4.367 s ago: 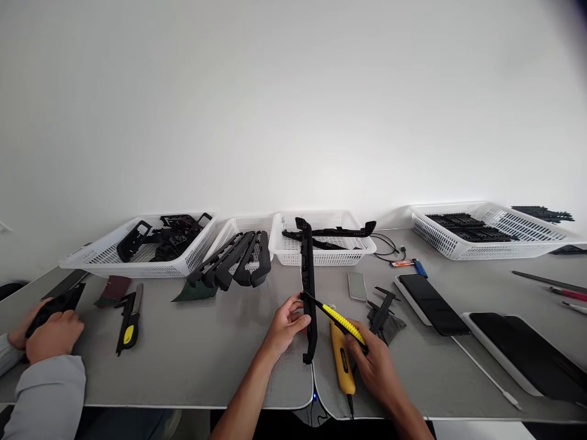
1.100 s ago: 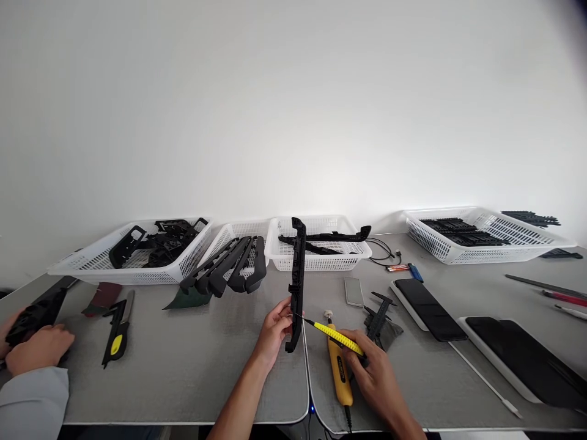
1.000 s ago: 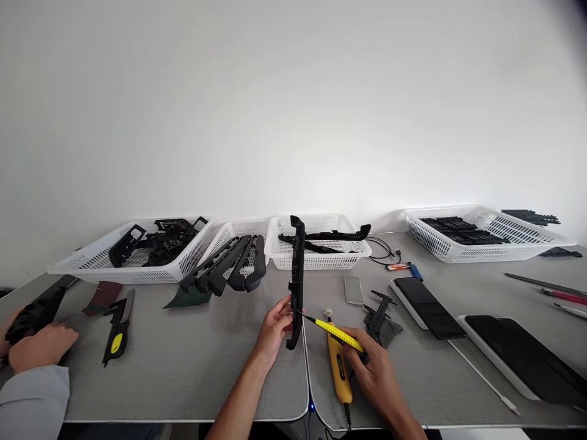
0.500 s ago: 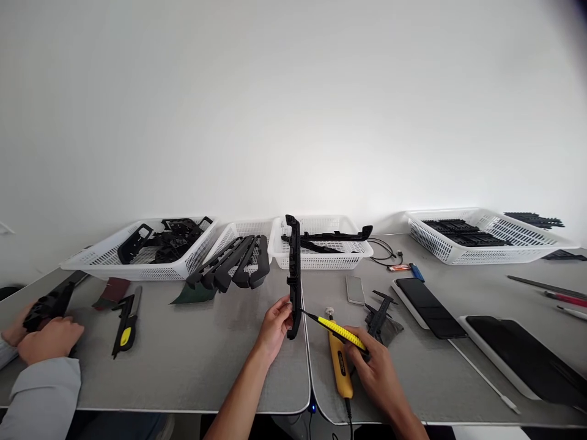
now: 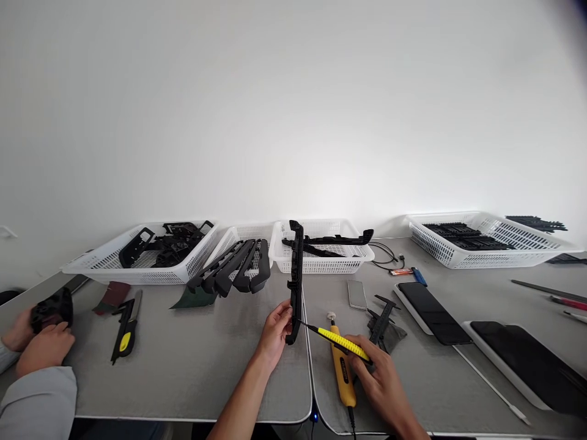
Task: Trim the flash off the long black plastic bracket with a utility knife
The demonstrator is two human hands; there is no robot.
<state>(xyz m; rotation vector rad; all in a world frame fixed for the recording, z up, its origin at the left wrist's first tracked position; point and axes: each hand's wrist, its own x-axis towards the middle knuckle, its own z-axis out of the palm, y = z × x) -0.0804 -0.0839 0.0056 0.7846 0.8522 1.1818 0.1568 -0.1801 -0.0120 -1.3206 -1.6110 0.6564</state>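
Observation:
My left hand (image 5: 276,333) is closed around the lower end of a long black plastic trim piece (image 5: 296,269), held upright above the table. In my right hand (image 5: 378,379) is a craft knife (image 5: 342,342) with a ridged yellow handle. Its thin dark tip points left and meets the lower right edge of the trim piece; whether it bites into the plastic is too small to tell. Beneath the knife lies a corded yellow rotary tool (image 5: 342,373) with a small pale round tip. A black caliper (image 5: 381,321) rests just beyond my right hand.
White baskets (image 5: 316,267) holding black parts line the wall. Grey-black trim pieces (image 5: 245,269) lean over one. At left, a co-worker's hands (image 5: 46,348) hold a black part near a knife (image 5: 126,333). Phone-like slabs (image 5: 433,311), a cable and a lighter (image 5: 418,276) lie right.
The view has shifted slightly, so the table sits a little lower. My hands keep their holds, with the tip still at the trim's lower end. The co-worker's black part has turned.

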